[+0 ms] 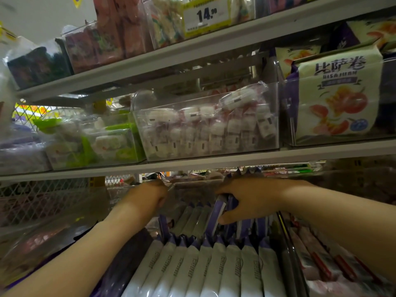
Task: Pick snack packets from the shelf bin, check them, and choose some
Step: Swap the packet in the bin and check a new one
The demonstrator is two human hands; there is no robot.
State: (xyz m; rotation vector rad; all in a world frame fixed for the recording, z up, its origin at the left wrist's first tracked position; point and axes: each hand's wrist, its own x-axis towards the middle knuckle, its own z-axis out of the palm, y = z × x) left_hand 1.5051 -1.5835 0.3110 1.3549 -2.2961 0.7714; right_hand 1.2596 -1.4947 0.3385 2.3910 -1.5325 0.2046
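Observation:
A low shelf bin (286, 243) holds several white-and-purple snack packets (205, 266) standing in rows. My right hand (252, 200) reaches into the back of the bin and grips a couple of purple packets (221, 207) between thumb and fingers. My left hand (147, 197) is at the bin's back left, fingers curled down behind the row; whatever they hold is hidden by the hand itself.
The shelf above carries clear bins of white-and-red sweets (205, 125), green packets (94, 138) and a white "Bisajuan" bag (336, 95). A price tag reading 14.90 (206, 16) hangs higher up. Pink-striped packets (334, 262) fill the bin to the right.

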